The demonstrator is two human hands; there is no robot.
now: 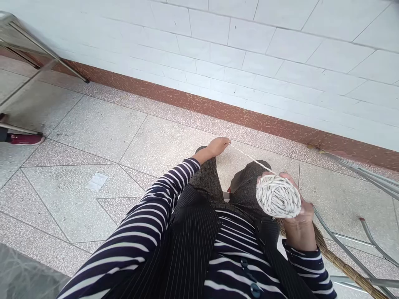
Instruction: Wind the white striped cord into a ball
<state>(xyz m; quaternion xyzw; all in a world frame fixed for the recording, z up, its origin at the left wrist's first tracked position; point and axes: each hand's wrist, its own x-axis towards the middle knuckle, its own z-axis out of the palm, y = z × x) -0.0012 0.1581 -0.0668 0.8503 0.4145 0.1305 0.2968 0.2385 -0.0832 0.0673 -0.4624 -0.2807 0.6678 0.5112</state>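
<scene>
My right hand (304,211) holds a round ball of cord (278,196), off-white with dark flecks, its fingers and palm behind it and partly hidden by it. From the top of the ball a thin twisted strand (249,157) runs up and left, drawn straight. Its far end is pinched between the thumb and fingers of my left hand (219,146), which is above my left knee. Both hands are out over my lap, clear of my dark trousers (207,178).
A straw broom (346,268) lies by metal-tube furniture legs (338,238) at lower right. A metal-framed table or stool (46,50) stands upper left, near another person's red shoe (26,139). White paper (97,182) lies on the floor; a tiled wall (218,54) rises in front.
</scene>
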